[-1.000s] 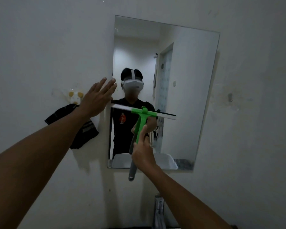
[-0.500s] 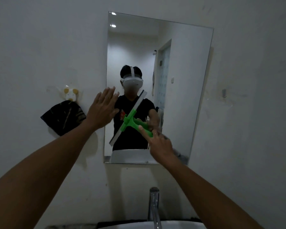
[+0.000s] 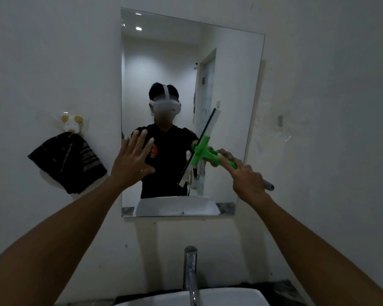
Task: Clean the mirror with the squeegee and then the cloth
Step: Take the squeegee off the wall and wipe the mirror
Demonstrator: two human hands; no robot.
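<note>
A frameless rectangular mirror (image 3: pixel 230 85) hangs on the white wall and reflects a person in a dark shirt. My right hand (image 3: pixel 247 180) grips the handle of a green squeegee (image 3: pixel 202 152). Its blade stands nearly upright against the glass in the mirror's lower right part. My left hand (image 3: pixel 132 161) is spread flat at the mirror's lower left edge, fingers apart and holding nothing. A dark striped cloth (image 3: pixel 69 162) hangs from a hook on the wall left of the mirror.
A small animal-shaped wall hook (image 3: pixel 71 124) holds the cloth. Below the mirror stand a chrome tap (image 3: pixel 190 272) and the rim of a white basin (image 3: pixel 230 297). A small metal hook (image 3: pixel 280 120) sits on the wall right of the mirror.
The squeegee blade turned from level to nearly upright and slid rightward across the glass. My right hand moved right with it. My left hand stayed near the left edge.
</note>
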